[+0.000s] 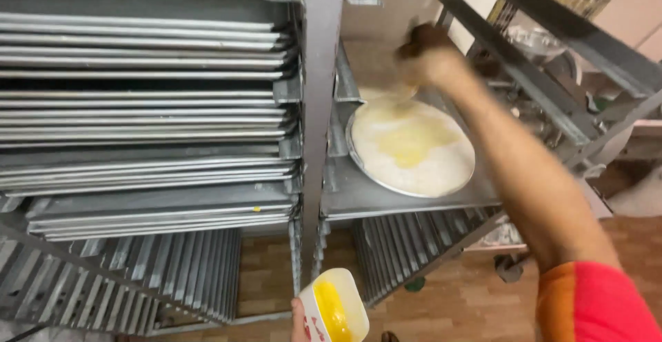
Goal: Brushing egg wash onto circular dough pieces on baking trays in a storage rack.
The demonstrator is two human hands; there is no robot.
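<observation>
The right hand (431,56), blurred so I cannot tell its grip, reaches over the round dough tray (412,145) on the rack shelf (352,197), while the left hand (300,321) holds a yellow-filled cup (334,307) near, ready for spreading.

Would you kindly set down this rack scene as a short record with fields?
Setting: metal tray rack over a wooden floor
Left hand: grip on a small white tub holding yellow liquid, low in view
Right hand: blurred, reaching over the far edge of the round dough
Round dough: pale, on a round pan on a shelf, yellow glaze across its middle
Left bay: stacked flat metal trays
</observation>
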